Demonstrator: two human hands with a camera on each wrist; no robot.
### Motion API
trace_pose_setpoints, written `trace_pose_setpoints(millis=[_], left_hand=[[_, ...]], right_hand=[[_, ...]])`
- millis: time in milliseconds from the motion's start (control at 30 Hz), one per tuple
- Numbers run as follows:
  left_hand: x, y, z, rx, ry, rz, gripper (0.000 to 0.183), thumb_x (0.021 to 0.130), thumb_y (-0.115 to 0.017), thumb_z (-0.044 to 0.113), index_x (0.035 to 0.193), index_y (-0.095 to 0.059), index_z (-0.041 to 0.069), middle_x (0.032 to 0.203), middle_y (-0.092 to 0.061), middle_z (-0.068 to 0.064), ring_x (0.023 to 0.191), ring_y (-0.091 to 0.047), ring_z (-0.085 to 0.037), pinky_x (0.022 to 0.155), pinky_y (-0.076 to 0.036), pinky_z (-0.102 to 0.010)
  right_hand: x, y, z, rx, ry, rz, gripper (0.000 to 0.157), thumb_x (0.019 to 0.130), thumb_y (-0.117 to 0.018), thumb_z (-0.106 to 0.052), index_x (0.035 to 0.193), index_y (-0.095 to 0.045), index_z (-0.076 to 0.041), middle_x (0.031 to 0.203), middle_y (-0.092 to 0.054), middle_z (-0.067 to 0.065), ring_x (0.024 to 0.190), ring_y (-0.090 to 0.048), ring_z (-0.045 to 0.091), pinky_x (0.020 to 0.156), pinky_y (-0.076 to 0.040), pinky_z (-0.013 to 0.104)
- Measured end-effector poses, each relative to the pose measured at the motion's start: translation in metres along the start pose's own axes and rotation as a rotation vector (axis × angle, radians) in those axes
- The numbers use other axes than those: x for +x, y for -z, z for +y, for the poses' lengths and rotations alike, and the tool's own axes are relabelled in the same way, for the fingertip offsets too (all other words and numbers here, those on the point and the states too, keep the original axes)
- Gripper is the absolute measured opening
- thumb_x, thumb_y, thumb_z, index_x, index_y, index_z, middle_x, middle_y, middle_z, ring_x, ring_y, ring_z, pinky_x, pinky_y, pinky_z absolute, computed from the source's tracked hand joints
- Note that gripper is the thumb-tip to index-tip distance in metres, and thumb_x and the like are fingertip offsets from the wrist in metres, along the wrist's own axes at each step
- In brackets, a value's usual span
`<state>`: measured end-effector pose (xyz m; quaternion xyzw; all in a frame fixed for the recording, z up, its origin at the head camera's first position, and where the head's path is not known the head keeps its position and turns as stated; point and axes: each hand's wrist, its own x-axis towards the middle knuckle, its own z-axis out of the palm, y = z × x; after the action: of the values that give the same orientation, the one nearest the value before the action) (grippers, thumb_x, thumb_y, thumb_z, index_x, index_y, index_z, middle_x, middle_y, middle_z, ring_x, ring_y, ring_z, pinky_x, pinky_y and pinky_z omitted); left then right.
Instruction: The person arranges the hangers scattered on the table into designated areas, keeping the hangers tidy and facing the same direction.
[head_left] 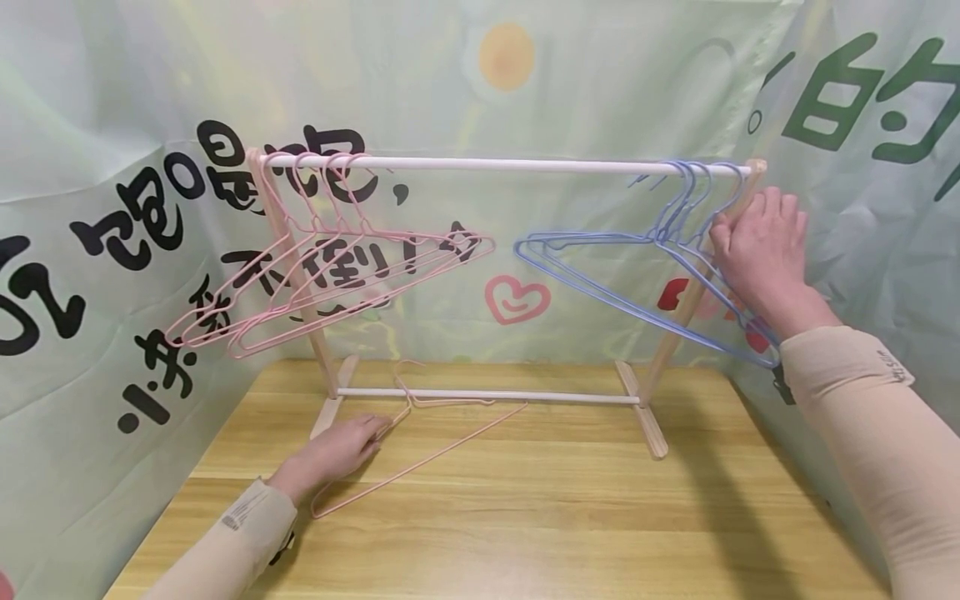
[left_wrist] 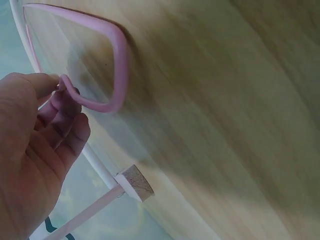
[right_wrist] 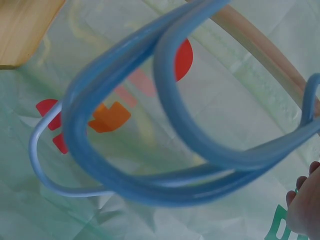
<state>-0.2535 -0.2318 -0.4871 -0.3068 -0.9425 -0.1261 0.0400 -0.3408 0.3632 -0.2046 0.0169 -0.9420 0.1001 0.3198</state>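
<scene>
My left hand [head_left: 341,450] is low over the tabletop, pinching a pink clothes hanger [head_left: 420,469] between thumb and fingers. The left wrist view shows the pinch close to a rounded corner of this hanger [left_wrist: 120,65], which lies on the wood. Up at the right end of the rack, my right hand [head_left: 765,246] overlaps the wooden post [head_left: 693,300], its thumb beside the blue hangers [head_left: 592,287] and its other fingers pointing up. Only some fingertips [right_wrist: 300,185] show at the edge of the right wrist view, apart from the large blue hanger loops [right_wrist: 165,195].
A white rail [head_left: 510,164] carries several pink hangers [head_left: 360,292] at its left end and the blue ones at its right. The rack's wooden feet [head_left: 645,417] and lower white bar [head_left: 540,396] stand on the wooden table [head_left: 525,533]. Printed cloth [head_left: 615,75] hangs behind.
</scene>
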Motion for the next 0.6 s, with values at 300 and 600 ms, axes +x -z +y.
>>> trace_pose_setpoints(millis=[300, 600], left_hand=[[-0.0042, -0.0040, 0.0010, 0.027, 0.006, 0.052, 0.035, 0.105, -0.058, 0.007, 0.138, -0.059, -0.003, 0.126, -0.066, -0.018, 0.109, -0.070, -0.032, 0.092, -0.057, -0.046], [-0.0082, -0.0048, 0.0014, 0.031, 0.030, 0.117, 0.031, 0.105, -0.059, 0.009, 0.135, -0.062, 0.002, 0.114, -0.064, -0.007, 0.077, -0.061, -0.012, 0.067, -0.054, -0.033]], right_hand=[[0.0001, -0.0003, 0.0004, 0.006, -0.005, -0.007, 0.040, 0.102, -0.036, -0.026, 0.097, -0.040, 0.014, 0.100, -0.034, 0.029, 0.097, -0.030, 0.049, 0.083, -0.025, 0.059], [0.0003, -0.0008, 0.0012, 0.011, -0.012, -0.012, 0.041, 0.102, -0.036, -0.026, 0.101, -0.040, 0.015, 0.101, -0.034, 0.029, 0.098, -0.030, 0.049, 0.084, -0.026, 0.059]])
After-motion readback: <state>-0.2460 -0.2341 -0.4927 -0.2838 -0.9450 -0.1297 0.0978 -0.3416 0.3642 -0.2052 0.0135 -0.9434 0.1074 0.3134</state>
